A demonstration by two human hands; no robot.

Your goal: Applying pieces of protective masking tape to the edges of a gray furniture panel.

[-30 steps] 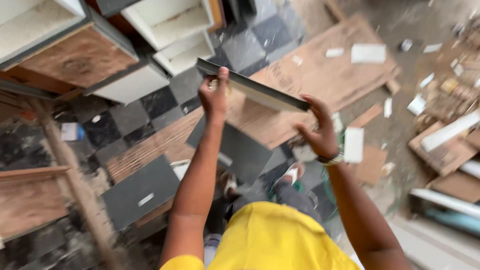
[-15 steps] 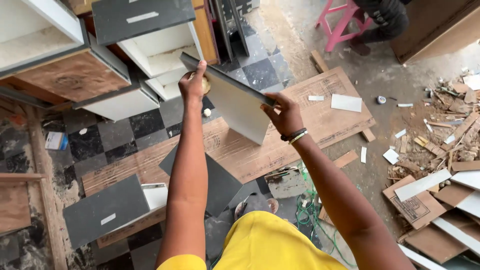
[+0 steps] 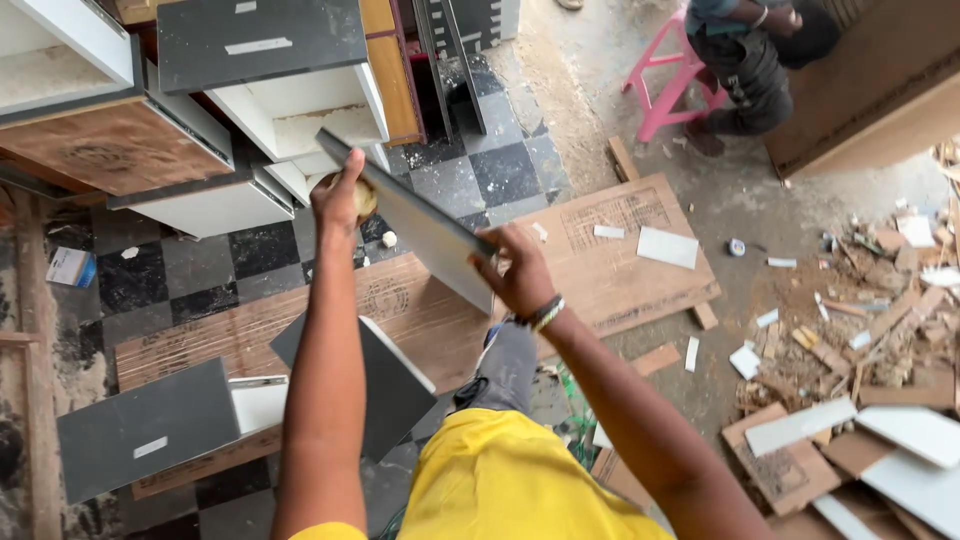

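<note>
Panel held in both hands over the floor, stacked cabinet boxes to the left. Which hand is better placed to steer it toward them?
Probably left. The left hand grips the grey panel's far end, nearest the stacked cabinet boxes. The right hand holds the near end.

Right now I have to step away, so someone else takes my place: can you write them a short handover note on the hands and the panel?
Left hand grips the far upper corner of the grey panel; right hand holds its near lower edge. The panel is off the floor and tilted, in front of the stacked drawer boxes. Done: panel lifted clear. Left: it is not set down anywhere yet. More grey panels lie on the plywood sheet below.
</note>
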